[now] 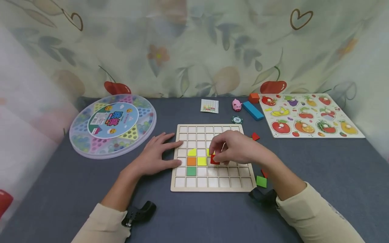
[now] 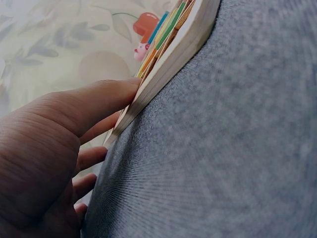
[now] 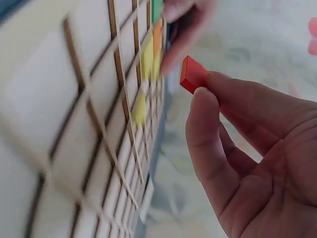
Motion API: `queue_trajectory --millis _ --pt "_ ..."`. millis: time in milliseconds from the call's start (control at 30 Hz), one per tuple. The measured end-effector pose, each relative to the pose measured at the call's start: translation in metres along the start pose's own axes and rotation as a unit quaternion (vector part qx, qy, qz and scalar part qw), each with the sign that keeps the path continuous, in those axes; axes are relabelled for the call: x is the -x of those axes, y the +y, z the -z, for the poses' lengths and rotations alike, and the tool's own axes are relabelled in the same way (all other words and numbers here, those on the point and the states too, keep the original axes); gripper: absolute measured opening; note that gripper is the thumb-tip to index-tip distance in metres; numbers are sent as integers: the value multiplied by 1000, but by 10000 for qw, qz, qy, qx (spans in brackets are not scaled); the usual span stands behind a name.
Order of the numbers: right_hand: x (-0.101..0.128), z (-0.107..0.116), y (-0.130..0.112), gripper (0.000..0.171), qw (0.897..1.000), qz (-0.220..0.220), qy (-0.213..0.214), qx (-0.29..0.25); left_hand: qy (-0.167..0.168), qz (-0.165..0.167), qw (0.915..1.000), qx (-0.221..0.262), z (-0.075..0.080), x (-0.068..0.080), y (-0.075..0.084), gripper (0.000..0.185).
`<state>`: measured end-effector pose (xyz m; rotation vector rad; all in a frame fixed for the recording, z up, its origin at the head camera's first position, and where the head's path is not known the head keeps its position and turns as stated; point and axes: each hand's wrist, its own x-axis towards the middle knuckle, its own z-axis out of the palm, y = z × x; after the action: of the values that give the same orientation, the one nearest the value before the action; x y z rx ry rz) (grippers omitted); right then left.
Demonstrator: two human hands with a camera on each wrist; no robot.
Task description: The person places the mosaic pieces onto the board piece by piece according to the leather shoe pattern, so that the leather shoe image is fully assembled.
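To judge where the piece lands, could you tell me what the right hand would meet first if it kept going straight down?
Probably the wooden grid board: the right hand pinches a red square tile just above it, though depth is unclear.

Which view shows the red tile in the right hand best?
Right wrist: the red tile is close up, pinched at the right hand's fingertips, apart from the grid board. The head view shows it small, half hidden by fingers. The left wrist view does not show it.

Bare cloth (image 1: 212, 216) before grid board (image 1: 212, 185)
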<state>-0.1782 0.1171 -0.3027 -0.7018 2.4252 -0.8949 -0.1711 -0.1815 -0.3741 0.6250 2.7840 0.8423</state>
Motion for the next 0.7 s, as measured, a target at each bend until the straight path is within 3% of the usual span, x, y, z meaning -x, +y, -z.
queue_trajectory --millis 200,700 --pt "-19 -26 -7 13 9992 177 -350 60 4 32 10000 -73 -1 -1 2 69" --pt "-19 -46 -15 13 9956 170 86 917 21 19 10000 -48 0 1 3 68"
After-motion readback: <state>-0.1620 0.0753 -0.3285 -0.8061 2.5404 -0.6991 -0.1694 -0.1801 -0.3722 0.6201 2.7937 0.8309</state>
